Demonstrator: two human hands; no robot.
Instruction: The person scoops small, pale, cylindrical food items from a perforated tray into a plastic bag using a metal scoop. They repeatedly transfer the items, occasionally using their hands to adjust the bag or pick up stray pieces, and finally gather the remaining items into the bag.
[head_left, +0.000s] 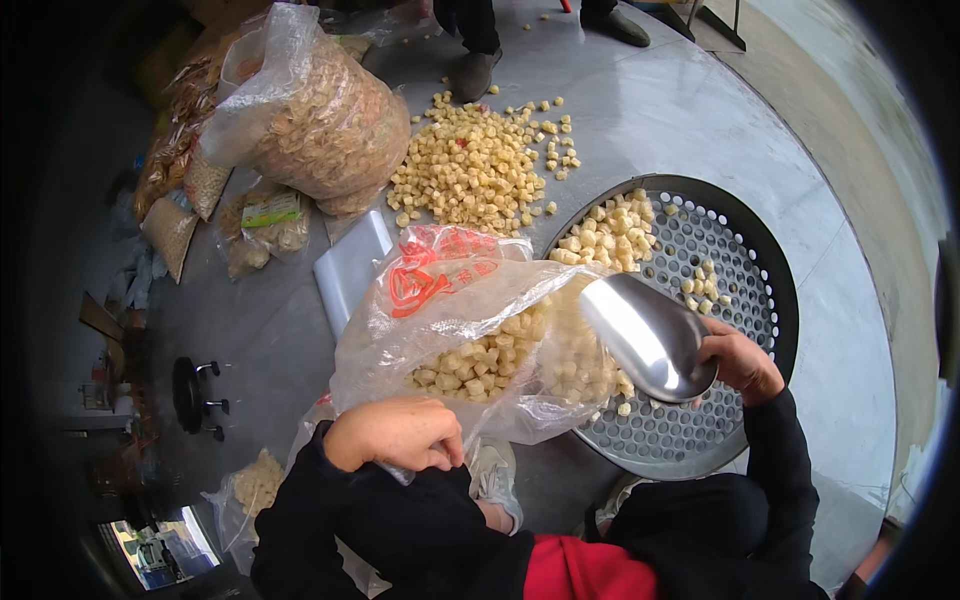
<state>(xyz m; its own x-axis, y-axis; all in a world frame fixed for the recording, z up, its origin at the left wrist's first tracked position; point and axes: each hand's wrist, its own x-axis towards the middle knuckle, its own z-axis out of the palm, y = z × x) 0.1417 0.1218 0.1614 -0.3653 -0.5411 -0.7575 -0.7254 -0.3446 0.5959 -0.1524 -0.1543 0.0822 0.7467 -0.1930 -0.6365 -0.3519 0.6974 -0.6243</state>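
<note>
My right hand (739, 360) grips a shiny metal scoop (641, 334), its back turned up toward me. The scoop's front end reaches to the mouth of a translucent plastic bag (450, 289) with red printing. Inside the bag lie pale yellow, chunky pieces (469, 367), probably a dried food. My left hand (405, 433) is curled at the bag's near side, over a fold of clear plastic; its palm side is hidden. Under the bag's right part is a round, dark-rimmed perforated metal tray (675, 435), with more pieces (611, 232) heaped on its far left.
A loose pile of similar pieces (472, 169) lies on the grey floor beyond the bag. A large filled plastic sack (322, 120) and smaller bags (171, 229) stand at left. Another person's shoe (478, 75) is behind the pile. A wheeled stool (187, 395) appears far left.
</note>
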